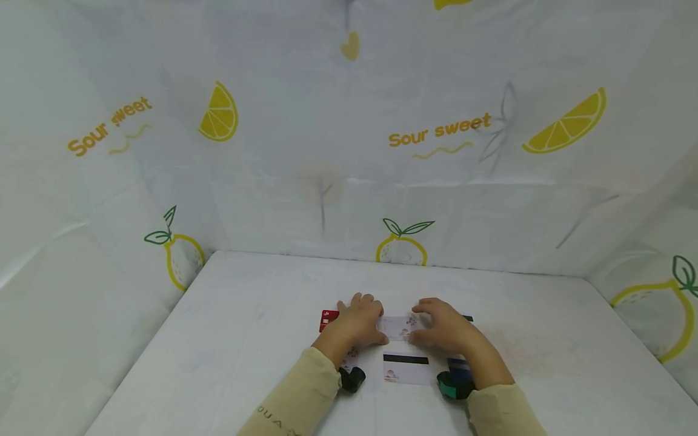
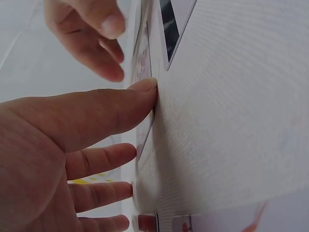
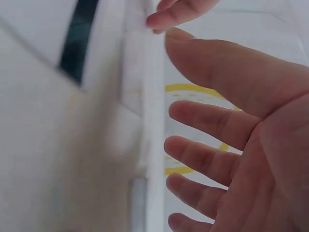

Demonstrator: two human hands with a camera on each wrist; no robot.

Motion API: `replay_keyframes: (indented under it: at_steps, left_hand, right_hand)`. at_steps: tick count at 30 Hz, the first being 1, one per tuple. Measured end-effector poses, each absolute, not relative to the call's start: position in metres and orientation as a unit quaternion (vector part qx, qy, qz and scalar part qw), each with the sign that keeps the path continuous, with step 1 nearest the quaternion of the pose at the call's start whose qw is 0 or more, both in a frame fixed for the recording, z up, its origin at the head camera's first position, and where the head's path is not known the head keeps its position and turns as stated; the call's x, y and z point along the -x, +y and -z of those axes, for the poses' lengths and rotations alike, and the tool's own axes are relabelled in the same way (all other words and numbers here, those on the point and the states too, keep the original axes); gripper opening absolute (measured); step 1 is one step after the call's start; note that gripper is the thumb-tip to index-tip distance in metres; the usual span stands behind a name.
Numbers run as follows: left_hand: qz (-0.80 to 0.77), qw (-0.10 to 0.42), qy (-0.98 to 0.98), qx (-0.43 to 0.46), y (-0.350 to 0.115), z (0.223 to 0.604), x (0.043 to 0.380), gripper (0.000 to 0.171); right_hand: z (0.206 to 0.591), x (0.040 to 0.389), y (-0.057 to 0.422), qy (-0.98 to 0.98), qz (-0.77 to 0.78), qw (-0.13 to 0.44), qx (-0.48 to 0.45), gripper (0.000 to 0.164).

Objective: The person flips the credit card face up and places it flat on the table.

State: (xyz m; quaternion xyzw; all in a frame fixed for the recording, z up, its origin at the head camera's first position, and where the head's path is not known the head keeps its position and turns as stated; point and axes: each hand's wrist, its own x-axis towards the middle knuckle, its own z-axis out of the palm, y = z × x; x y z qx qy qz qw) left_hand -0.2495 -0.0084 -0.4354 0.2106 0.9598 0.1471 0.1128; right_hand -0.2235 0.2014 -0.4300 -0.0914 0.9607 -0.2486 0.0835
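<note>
A pale card with a floral print (image 1: 397, 328) lies flat on the white table between my two hands. My left hand (image 1: 357, 321) is at its left end; in the left wrist view the thumb (image 2: 116, 108) touches the card's near edge and the other fingers reach toward the tabletop. At the card's right end is my right hand (image 1: 444, 327), fingers spread and loosely bent; in the right wrist view nothing is between its thumb and fingers. Nearer me lies a pale card with a black stripe (image 1: 406, 370).
A red card (image 1: 329, 318) shows partly beyond my left hand. Another printed card (image 1: 350, 358) lies partly hidden under the left forearm, and a dark blue card (image 1: 460, 368) by the right wrist. A dark card edge (image 1: 468, 318) peeks out behind my right hand. Lemon-print sheeting (image 1: 272, 212) surrounds the table.
</note>
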Motion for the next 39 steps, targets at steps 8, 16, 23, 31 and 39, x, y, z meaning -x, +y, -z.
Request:
replay_keyframes:
  at_steps: [8, 16, 23, 31, 39]
  left_hand:
    - [-0.143, 0.114, 0.958, -0.220, -0.011, 0.433, 0.249, 0.048]
    - [-0.227, 0.071, 0.934, -0.266, -0.028, 0.407, 0.248, 0.043]
    - [-0.241, 0.090, 0.924, -0.283, -0.032, 0.398, 0.230, 0.036]
    - [-0.231, 0.127, 0.930, -0.255, -0.028, 0.415, 0.215, 0.030]
    - [-0.178, 0.119, 0.936, -0.279, -0.024, 0.432, 0.197, 0.036]
  right_hand:
    - [0.413, 0.208, 0.200, 0.952, 0.280, 0.075, 0.095, 0.053]
    - [0.415, 0.186, 0.201, 0.946, 0.305, 0.085, 0.071, 0.046]
    - [0.425, 0.171, 0.204, 0.951, 0.285, 0.081, 0.091, 0.047]
    - [0.427, 0.164, 0.201, 0.953, 0.275, 0.093, 0.082, 0.049]
    - [0.434, 0.160, 0.201, 0.954, 0.271, 0.089, 0.094, 0.050]
